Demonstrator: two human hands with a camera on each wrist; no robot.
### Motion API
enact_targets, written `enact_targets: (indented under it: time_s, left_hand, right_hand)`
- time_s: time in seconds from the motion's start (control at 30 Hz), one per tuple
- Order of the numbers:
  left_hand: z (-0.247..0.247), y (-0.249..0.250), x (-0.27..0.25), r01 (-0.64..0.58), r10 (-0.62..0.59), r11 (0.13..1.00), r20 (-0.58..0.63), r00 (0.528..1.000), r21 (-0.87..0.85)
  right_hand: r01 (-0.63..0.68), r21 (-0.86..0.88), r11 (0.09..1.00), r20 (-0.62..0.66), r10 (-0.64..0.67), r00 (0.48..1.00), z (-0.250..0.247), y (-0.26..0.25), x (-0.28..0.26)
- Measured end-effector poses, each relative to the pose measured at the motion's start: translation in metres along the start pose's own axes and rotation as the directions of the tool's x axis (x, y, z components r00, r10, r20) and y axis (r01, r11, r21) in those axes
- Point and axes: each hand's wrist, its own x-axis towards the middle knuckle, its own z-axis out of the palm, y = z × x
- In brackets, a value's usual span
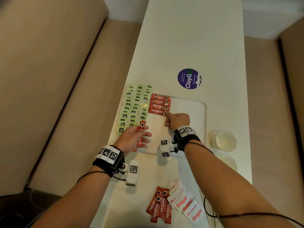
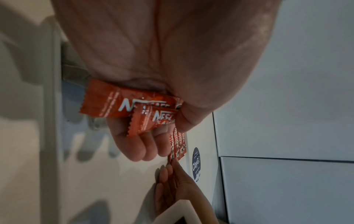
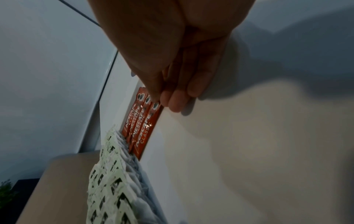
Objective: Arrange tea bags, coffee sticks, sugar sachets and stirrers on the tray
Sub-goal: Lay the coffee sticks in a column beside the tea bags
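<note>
A white tray (image 1: 204,112) lies on the white counter. Green tea bags (image 1: 133,109) fill its left side in three columns. Beside them lies a row of red Nescafe coffee sticks (image 1: 159,103), side by side at the far end. My right hand (image 1: 167,116) pinches the right end of the nearest stick (image 1: 157,111) in that row, which lies flat on the tray. My left hand (image 1: 143,134) hovers over the tray's near left part and holds a few more coffee sticks (image 1: 139,137). The left wrist view shows two of these held sticks (image 2: 122,106) against the palm.
Loose coffee sticks (image 1: 160,206) and white sugar sachets (image 1: 185,203) lie on the counter near me. Pale stirrers (image 1: 208,209) lie at the lower right under a cable. Two white cups (image 1: 226,140) stand right of the tray. A purple round sticker (image 1: 189,78) sits beyond it.
</note>
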Motion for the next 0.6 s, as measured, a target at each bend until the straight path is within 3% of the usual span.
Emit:
enact_targets:
  time_s: [0.6]
  left_hand:
    - [-0.002, -0.006, -0.002, -0.005, 0.005, 0.999, -0.002, 1.000, -0.042]
  right_hand:
    - [0.073, -0.180, 0.981, -0.026, -0.079, 0.997, -0.003, -0.004, -0.011]
